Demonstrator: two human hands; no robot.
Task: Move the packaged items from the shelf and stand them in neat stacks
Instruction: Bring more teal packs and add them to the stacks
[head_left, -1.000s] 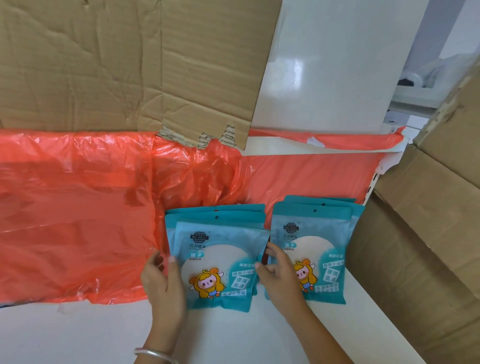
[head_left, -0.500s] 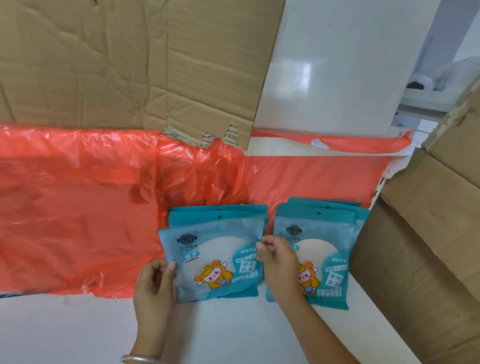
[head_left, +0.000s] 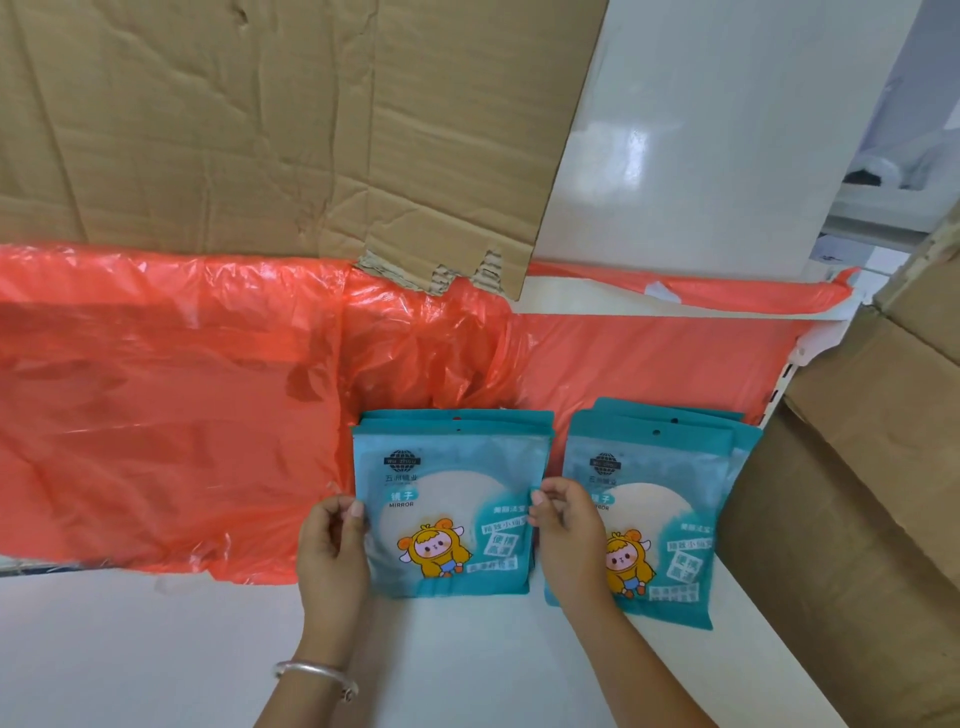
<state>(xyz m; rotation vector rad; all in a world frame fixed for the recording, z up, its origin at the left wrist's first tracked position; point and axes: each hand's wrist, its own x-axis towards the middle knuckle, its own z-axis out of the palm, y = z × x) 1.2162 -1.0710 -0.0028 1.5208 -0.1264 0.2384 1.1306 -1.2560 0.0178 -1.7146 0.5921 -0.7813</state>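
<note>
Two stacks of teal mirror packets with a yellow cartoon figure stand on the white shelf (head_left: 156, 649), leaning back against orange plastic. My left hand (head_left: 332, 551) pinches the left edge of the front packet of the left stack (head_left: 447, 509). My right hand (head_left: 563, 525) pinches that packet's right edge and partly covers the right stack (head_left: 670, 519). The front packet now stands upright, square with the packets behind it.
Crumpled orange plastic sheet (head_left: 156, 415) lines the shelf back. A torn cardboard sheet (head_left: 260, 130) hangs above it. Large cardboard boxes (head_left: 857, 493) crowd the right side, close to the right stack. A white panel (head_left: 701, 156) rises behind.
The front packet of the left stack was tilted and off to the left; both hands have turned it upright and lined it up with the stack.
</note>
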